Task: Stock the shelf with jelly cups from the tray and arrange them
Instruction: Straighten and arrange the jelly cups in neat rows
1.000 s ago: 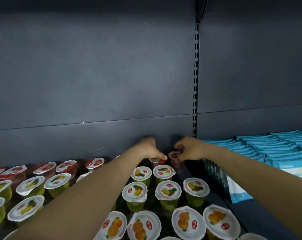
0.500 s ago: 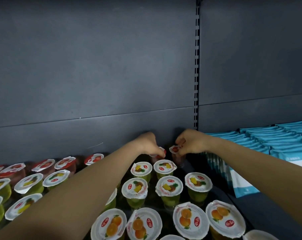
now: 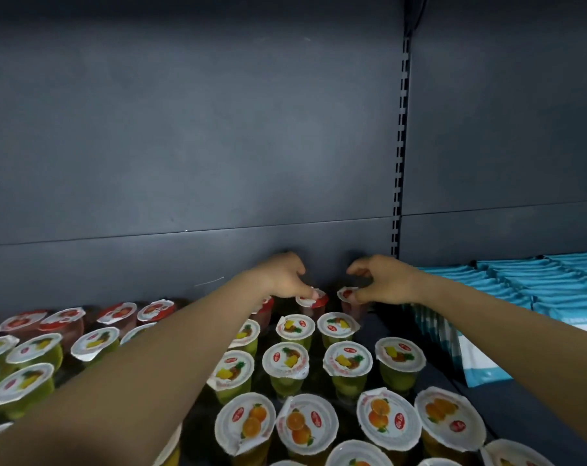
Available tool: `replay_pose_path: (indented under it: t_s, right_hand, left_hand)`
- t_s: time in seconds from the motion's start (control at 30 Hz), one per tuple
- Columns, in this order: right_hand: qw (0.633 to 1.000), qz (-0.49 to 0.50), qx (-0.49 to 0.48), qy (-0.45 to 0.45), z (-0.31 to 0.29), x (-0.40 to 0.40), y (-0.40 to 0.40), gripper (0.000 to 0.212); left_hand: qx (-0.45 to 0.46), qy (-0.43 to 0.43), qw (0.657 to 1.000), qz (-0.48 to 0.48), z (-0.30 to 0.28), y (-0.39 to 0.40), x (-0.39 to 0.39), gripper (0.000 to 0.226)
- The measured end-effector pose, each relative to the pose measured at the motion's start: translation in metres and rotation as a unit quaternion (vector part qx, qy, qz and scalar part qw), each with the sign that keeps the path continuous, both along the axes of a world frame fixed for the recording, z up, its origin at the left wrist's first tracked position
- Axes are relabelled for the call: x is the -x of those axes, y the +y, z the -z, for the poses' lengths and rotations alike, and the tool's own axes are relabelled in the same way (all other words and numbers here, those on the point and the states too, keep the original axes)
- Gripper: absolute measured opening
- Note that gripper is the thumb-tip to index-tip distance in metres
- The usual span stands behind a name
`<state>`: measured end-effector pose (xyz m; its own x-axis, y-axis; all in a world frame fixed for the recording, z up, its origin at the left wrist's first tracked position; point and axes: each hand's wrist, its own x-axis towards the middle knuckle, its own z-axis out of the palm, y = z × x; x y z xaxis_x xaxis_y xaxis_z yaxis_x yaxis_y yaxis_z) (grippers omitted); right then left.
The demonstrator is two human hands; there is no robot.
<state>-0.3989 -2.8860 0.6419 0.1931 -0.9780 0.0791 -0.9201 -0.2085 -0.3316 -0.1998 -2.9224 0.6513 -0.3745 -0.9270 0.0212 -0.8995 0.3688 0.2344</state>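
On the dark shelf [image 3: 507, 412] stand rows of jelly cups: red ones [image 3: 117, 312] at the back, green pineapple ones [image 3: 285, 359] in the middle, orange ones [image 3: 307, 423] nearest me. My left hand [image 3: 285, 277] is over the back row, its thumb resting on the lid of a red cup [image 3: 314, 301], fingers lifted and loosely curled. My right hand [image 3: 382, 280] is just to the right, thumb on the lid of another red cup [image 3: 346, 293], index finger raised clear of it. Both cups stand upright on the shelf. No tray is in view.
The grey back panel [image 3: 218, 163] rises right behind the hands. A slotted upright [image 3: 399, 163] divides the bays. Stacked blue packets [image 3: 537, 284] fill the shelf to the right, close to my right forearm. Cups crowd the shelf on the left under my left arm.
Both hands pinched the two red cups at the back before; now their fingers have lifted and only the thumbs touch the lids. The cups stand a little further back.
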Motion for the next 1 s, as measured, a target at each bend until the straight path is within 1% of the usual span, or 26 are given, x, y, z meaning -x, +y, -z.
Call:
replay_pose_path:
  t_s: [0.03,0.1,0.2,0.3,0.4,0.53,0.63,0.8,0.93,1.0]
  right_hand:
    - [1.000,-0.001,0.014,0.008,-0.006,-0.004,0.007,0.066]
    - [0.999,-0.010,0.035,0.024,-0.019,-0.018,0.027,0.069]
    - [0.997,-0.015,0.066,0.045,-0.036,-0.048,0.063,0.073]
    - [0.993,-0.013,0.100,0.064,-0.048,-0.088,0.106,0.074]
    - [0.991,-0.009,0.122,0.053,-0.055,-0.140,0.150,0.074]
    - [0.987,-0.008,0.156,0.024,-0.056,-0.221,0.207,0.074]
    - [0.984,-0.005,0.178,0.009,-0.049,-0.284,0.246,0.070]
    - [0.985,-0.025,0.167,0.032,-0.047,-0.367,0.298,0.070]
    - [0.984,-0.051,0.165,0.043,-0.055,-0.415,0.323,0.070]
    - [0.982,-0.070,0.168,0.050,-0.058,-0.437,0.330,0.070]
  left_hand:
    - [0.018,-0.006,1.000,-0.001,-0.006,0.009,-0.008,0.063]
    - [0.061,-0.028,0.998,0.004,-0.018,0.028,-0.026,0.068]
    - [0.115,-0.056,0.992,0.004,-0.034,0.062,-0.062,0.069]
    - [0.143,-0.070,0.987,-0.005,-0.046,0.105,-0.105,0.069]
    - [0.167,-0.083,0.982,-0.013,-0.052,0.150,-0.155,0.068]
    - [0.178,-0.081,0.980,-0.021,-0.057,0.212,-0.226,0.067]
    - [0.196,-0.071,0.978,-0.020,-0.053,0.256,-0.278,0.061]
    - [0.182,-0.056,0.980,-0.048,-0.047,0.321,-0.355,0.060]
    - [0.184,-0.058,0.979,-0.072,-0.049,0.352,-0.409,0.052]
    - [0.190,-0.054,0.976,-0.089,-0.050,0.365,-0.433,0.053]
